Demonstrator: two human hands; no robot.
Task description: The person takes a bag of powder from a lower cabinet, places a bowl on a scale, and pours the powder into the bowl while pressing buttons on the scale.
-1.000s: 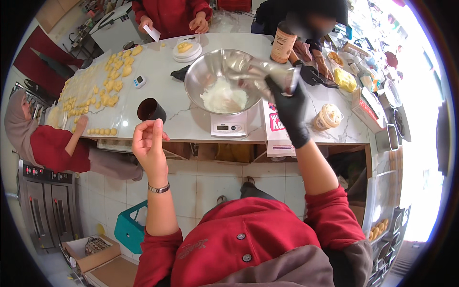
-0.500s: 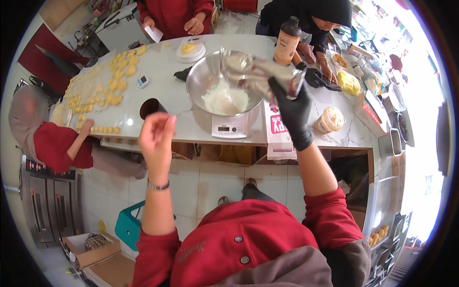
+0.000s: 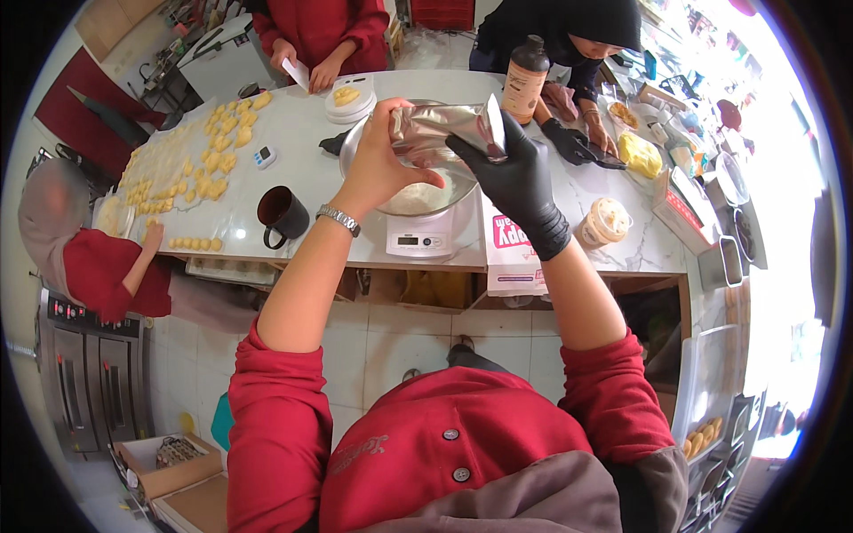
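Both of my hands hold a silver foil pouch sideways above a steel mixing bowl. My bare left hand, with a metal band at the wrist, grips the pouch's left end, thumb stretched out below it. On the other end, my right hand in a black glove is closed round the foil. White powder lies in the bowl, partly hidden by my left hand. Under the bowl stands a white digital kitchen scale.
A dark mug and a small timer stand left, near dough pieces. Right are a printed box, a lidded tub and a brown bottle. Three other people work around the table.
My left hand has moved up and right from beside the mug and taken hold of the pouch. My right hand has drawn the pouch slightly left, and it now lies level over the bowl.
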